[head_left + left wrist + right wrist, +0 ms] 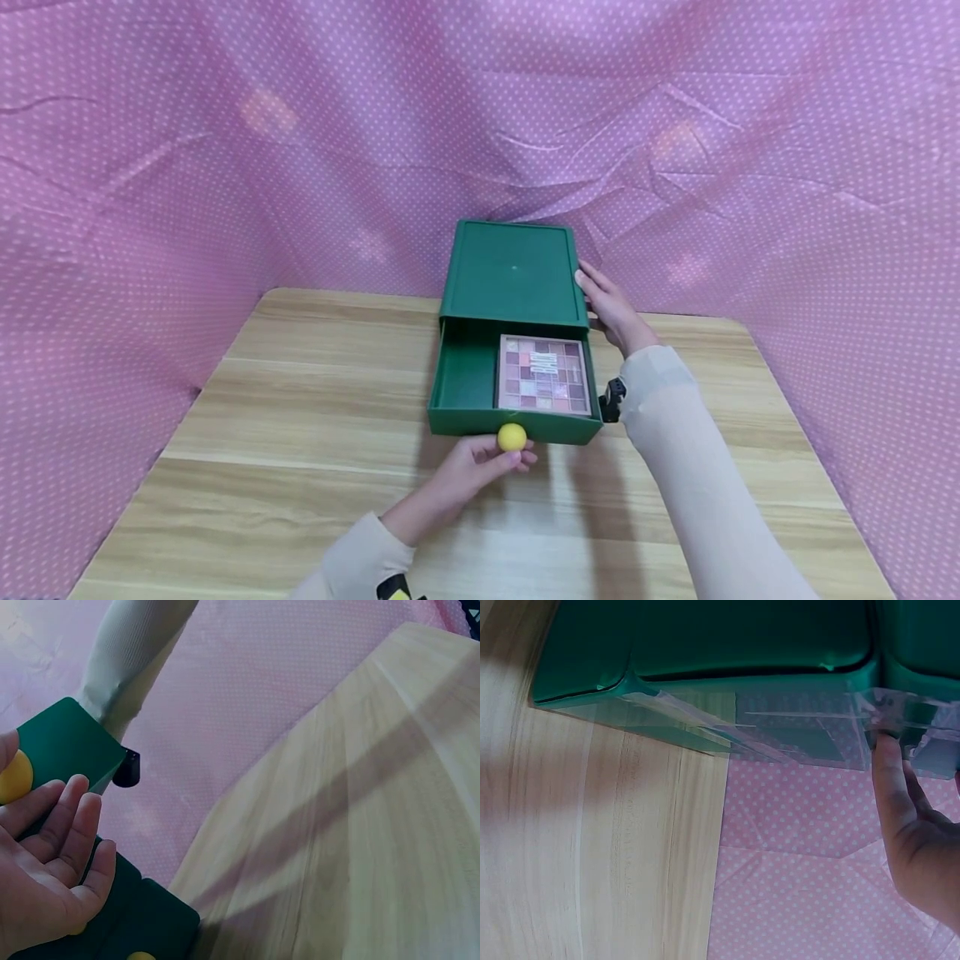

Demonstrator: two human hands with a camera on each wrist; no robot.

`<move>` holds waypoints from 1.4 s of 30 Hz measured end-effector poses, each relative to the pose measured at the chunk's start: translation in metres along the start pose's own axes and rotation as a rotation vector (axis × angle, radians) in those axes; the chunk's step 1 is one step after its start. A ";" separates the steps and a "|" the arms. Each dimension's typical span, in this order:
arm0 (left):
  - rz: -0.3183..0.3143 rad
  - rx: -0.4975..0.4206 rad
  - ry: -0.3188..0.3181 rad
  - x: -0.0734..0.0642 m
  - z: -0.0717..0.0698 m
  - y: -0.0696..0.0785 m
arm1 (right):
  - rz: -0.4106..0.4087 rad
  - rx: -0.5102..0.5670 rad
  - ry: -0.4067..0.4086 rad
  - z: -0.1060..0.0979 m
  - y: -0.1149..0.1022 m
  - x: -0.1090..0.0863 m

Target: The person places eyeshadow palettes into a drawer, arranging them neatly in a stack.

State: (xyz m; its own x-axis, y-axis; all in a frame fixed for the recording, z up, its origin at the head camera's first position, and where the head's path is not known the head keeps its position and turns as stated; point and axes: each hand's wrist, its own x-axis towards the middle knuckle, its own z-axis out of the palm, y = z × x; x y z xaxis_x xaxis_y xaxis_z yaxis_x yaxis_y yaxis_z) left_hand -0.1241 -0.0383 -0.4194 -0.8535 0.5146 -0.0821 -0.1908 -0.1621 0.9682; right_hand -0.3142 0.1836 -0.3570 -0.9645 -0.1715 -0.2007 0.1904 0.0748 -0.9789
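Note:
A green drawer cabinet (514, 271) stands on the wooden table, its top drawer (463, 375) pulled out toward me. Inside that drawer, on the right, lies an eyeshadow palette (543, 379) with a grid of pink and purple squares. My left hand (465, 475) pinches the round yellow knob (512, 437) on the drawer's front between thumb and fingers; in the left wrist view the other fingers spread below the knob. Against the cabinet's right side rests my right hand (611, 308), fingers extended, touching the taped side panel (795, 727) in the right wrist view.
Lower green drawers (161, 919) with yellow knobs sit beneath the pulled-out one. Pink dotted cloth (360, 150) hangs behind and on both sides of the wooden table (300, 400). A dark device (612, 400) is at my right wrist, close to the drawer's right edge.

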 end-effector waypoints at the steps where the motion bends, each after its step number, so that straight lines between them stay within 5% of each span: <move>1: -0.002 0.002 0.002 0.001 -0.001 0.001 | 0.000 -0.002 0.000 0.000 0.000 0.000; 18: 0.034 0.066 0.047 0.013 -0.003 0.028 | 0.005 -0.017 0.019 0.000 0.003 0.002; 31: 0.072 0.024 0.098 0.047 -0.017 0.010 | 0.005 -0.026 0.006 -0.001 0.001 0.001; 42: 0.083 0.034 0.115 0.066 -0.025 0.013 | 0.007 -0.015 0.001 -0.001 0.002 0.002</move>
State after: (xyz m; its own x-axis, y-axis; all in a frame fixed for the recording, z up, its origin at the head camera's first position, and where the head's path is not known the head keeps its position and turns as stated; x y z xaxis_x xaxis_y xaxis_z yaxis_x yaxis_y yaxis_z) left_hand -0.1950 -0.0277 -0.4180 -0.9159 0.4006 -0.0257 -0.1020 -0.1703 0.9801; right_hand -0.3162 0.1845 -0.3589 -0.9633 -0.1704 -0.2075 0.1944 0.0903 -0.9768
